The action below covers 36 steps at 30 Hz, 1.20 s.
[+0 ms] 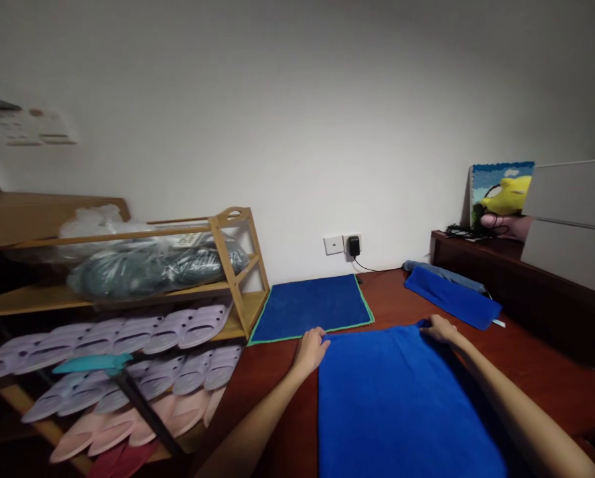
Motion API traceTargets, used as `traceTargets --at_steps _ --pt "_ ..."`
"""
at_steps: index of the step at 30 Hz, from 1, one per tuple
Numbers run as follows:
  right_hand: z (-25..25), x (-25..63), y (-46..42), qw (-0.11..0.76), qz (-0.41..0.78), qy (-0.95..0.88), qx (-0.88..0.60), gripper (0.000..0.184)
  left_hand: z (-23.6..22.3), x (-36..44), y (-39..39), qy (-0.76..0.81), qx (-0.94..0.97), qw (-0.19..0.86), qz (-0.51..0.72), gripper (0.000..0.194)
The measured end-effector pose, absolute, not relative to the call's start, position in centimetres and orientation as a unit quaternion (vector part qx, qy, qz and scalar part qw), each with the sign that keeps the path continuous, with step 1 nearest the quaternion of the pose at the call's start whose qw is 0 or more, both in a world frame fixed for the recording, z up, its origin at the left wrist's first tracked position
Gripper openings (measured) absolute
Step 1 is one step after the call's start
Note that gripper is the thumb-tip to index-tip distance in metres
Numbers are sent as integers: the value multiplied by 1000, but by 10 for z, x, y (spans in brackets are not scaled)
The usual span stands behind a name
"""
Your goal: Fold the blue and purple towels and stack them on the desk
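Note:
A bright blue towel (397, 398) lies spread flat on the dark red-brown table (272, 378) in front of me. My left hand (310, 348) pinches its far left corner. My right hand (439, 328) grips its far right corner. Both arms reach forward along the towel's sides. Beyond it, a darker blue cloth with a green edge (311, 307) lies flat near the wall. At the right a folded blue towel (451, 299) rests on the table.
A wooden shoe rack (235, 265) stands at the left with several lilac and pink slippers (128, 372) and bagged items. A wall socket with a black charger (353, 245) sits behind. At the right are a dark ledge (526, 279), a picture (501, 192) and grey drawers (571, 219).

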State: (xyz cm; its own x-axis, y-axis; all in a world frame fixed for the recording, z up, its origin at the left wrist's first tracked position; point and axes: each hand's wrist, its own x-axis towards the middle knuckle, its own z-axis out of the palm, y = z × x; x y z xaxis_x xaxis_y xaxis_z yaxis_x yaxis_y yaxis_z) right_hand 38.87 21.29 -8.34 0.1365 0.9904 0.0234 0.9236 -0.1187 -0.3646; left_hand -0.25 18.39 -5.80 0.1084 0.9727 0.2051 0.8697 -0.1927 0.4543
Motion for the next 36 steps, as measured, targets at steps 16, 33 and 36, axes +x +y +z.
traceTargets --at_steps 16,33,36 --pt "-81 381 217 239 -48 -696 -676 56 -47 42 148 545 816 -6 194 57" --pt "-88 404 65 124 45 -723 -679 64 -35 31 17 339 930 115 79 66" --pt "-88 403 50 140 -4 -729 -670 60 -46 31 19 342 930 114 76 63"
